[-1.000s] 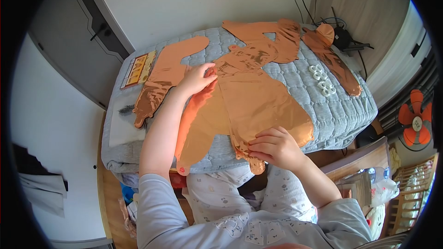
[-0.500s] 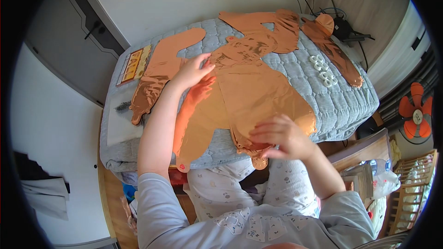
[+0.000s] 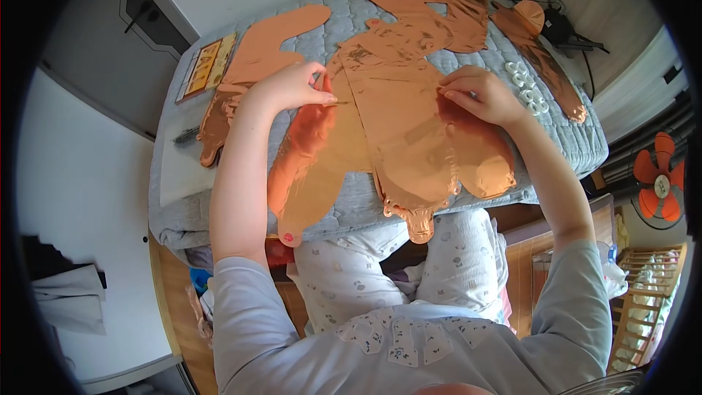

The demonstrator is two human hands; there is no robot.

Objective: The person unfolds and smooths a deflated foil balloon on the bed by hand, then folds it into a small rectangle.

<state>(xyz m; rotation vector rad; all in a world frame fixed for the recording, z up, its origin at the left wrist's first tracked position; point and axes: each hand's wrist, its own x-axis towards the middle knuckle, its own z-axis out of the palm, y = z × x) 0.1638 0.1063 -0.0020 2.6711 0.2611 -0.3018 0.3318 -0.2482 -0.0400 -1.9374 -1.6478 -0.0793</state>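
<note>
Flat, uninflated copper-coloured foil balloons lie spread over a quilted bed. The middle foil balloon (image 3: 398, 121) is in front of me, its crinkled tabbed end hanging over the near edge toward my knees. My left hand (image 3: 289, 88) is closed at its left side, thumb and fingertips pinching the foil; a small thin piece shows by the fingertips, too small to name. On the other side, my right hand (image 3: 482, 95) pinches the balloon's right edge between thumb and fingers. Beneath that hand the foil bends and reflects red. A red mark shows on the lower left tab.
Another foil balloon (image 3: 256, 51) lies left, beside a printed package (image 3: 208, 66) and a clear plastic sheet (image 3: 183, 168). White rings (image 3: 526, 88) sit on the quilt (image 3: 567, 139) at right, near a long foil balloon (image 3: 541, 66) and a black router (image 3: 567, 33). An orange fan (image 3: 662, 179) stands right.
My right hand has moved up and away from the near edge to the balloon's right side, where it now pinches the foil. The left hand stays near the left side. The view has tilted slightly.
</note>
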